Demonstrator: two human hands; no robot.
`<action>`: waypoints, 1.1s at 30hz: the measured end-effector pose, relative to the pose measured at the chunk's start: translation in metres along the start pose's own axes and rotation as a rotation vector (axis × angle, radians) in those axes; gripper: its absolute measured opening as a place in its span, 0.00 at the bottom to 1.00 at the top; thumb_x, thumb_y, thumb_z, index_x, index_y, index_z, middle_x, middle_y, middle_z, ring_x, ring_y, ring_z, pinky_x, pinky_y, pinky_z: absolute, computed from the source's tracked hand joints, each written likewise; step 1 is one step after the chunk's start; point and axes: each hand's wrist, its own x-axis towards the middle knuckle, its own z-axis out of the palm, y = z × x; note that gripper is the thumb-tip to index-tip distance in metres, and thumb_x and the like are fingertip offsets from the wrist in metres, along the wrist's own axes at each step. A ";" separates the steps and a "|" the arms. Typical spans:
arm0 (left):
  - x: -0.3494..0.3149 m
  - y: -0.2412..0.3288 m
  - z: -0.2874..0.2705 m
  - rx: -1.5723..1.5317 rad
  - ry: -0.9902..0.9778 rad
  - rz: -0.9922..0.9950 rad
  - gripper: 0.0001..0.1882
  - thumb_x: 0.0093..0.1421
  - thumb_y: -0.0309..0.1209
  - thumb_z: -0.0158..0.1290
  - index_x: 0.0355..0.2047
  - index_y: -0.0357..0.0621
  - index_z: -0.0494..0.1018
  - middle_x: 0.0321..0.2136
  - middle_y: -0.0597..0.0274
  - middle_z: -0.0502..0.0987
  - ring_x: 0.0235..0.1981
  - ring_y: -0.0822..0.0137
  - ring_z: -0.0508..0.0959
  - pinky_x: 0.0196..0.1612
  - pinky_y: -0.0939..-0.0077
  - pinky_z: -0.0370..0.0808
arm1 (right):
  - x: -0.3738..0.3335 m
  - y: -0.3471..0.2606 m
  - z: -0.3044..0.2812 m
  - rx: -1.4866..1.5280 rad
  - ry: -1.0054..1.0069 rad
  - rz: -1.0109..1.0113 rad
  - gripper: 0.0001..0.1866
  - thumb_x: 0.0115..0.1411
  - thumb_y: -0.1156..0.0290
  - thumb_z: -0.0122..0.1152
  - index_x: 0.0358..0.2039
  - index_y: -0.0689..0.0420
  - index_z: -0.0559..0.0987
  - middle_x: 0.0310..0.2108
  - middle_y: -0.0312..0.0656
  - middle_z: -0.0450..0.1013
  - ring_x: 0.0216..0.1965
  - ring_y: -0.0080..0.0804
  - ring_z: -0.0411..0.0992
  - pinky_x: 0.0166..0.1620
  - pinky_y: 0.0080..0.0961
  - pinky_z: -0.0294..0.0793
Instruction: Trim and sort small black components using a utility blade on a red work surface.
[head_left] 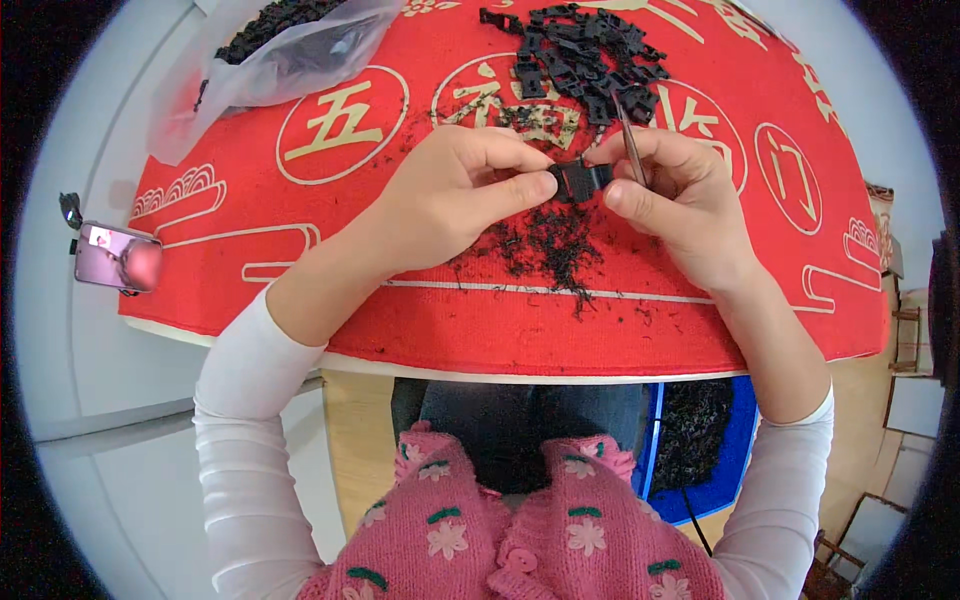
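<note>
Over the middle of the table, my left hand [440, 195] pinches a small black plastic part [577, 182] between thumb and forefinger. The part is blocky, with a slot in it. My right hand [680, 190] is closed round a slender, pointed metal tool [630, 140], its tip angled away from me; I cannot tell its exact kind. The right fingertips also meet the part's right side. Beneath the hands lie loose black trimmings [555, 245], thin and curled, scattered over the red cloth.
A pile of similar black parts [590, 60] lies beyond my right hand. At the far left sits a clear plastic bag [300, 75] of more parts. The red tablecloth [400, 320] has gold lettering. A phone [118, 258] stands left; a blue tub [735, 450] holds black scraps below the table edge.
</note>
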 end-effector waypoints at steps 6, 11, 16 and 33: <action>0.001 -0.011 0.010 0.130 0.131 0.285 0.10 0.54 0.27 0.57 0.36 0.35 0.76 0.29 0.61 0.74 0.27 0.72 0.71 0.31 0.81 0.67 | 0.000 -0.001 0.002 0.054 0.024 0.010 0.10 0.53 0.81 0.61 0.38 0.60 0.79 0.26 0.32 0.73 0.24 0.13 0.63 0.29 0.07 0.63; 0.001 -0.003 0.013 0.662 0.248 0.593 0.14 0.52 0.28 0.58 0.38 0.36 0.75 0.31 0.58 0.74 0.29 0.63 0.72 0.33 0.76 0.69 | 0.001 0.005 0.003 0.055 0.035 -0.005 0.11 0.53 0.82 0.61 0.38 0.60 0.79 0.26 0.32 0.73 0.24 0.13 0.63 0.29 0.08 0.64; 0.003 -0.007 0.011 0.782 0.207 0.673 0.16 0.52 0.30 0.58 0.40 0.36 0.74 0.31 0.58 0.74 0.30 0.59 0.73 0.34 0.74 0.70 | 0.001 0.006 0.009 0.087 0.070 -0.039 0.10 0.53 0.82 0.61 0.37 0.59 0.79 0.26 0.33 0.73 0.24 0.13 0.63 0.29 0.08 0.64; 0.001 -0.001 0.011 0.912 0.143 0.629 0.17 0.51 0.26 0.56 0.43 0.37 0.73 0.37 0.56 0.75 0.34 0.58 0.73 0.39 0.70 0.70 | 0.002 0.001 0.003 -0.203 0.052 -0.100 0.03 0.54 0.79 0.56 0.28 0.61 0.78 0.23 0.33 0.69 0.22 0.17 0.59 0.27 0.12 0.59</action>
